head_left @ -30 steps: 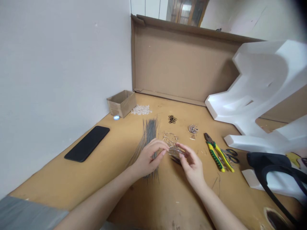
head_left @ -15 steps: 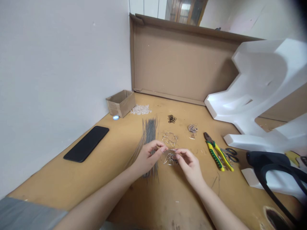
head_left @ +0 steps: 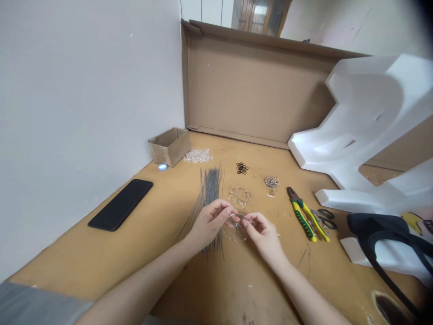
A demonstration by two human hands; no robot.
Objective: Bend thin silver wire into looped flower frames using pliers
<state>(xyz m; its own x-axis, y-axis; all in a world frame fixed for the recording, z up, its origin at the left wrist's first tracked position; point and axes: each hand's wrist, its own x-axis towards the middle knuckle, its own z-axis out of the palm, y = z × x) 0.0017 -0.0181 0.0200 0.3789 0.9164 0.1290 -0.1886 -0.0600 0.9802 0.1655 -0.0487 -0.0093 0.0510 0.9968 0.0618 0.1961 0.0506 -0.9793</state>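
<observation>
My left hand [head_left: 214,222] pinches the left side of a small bent-wire piece [head_left: 236,231], a silvery ring with thin wire loops hanging below it. My right hand [head_left: 262,229] has thumb and forefinger closed on the ring's right side. Fingertips cover part of the ring. Under and behind my left hand lies a bundle of straight grey wires [head_left: 212,185] on the wooden table [head_left: 189,289]. Just beyond the hands rests a similar bent-wire ring [head_left: 239,197].
Yellow-and-green pliers [head_left: 306,214] and scissors [head_left: 326,218] lie at the right. Farther back are black rings [head_left: 241,168], a coiled wire piece [head_left: 271,181], clear small pieces [head_left: 199,155] and a cardboard box [head_left: 170,146]. A phone [head_left: 122,204] lies left; white foam [head_left: 367,117] stands right.
The wire piece has turned and shifted slightly left between my fingers. My right hand has moved a little left and down, closer to my left hand.
</observation>
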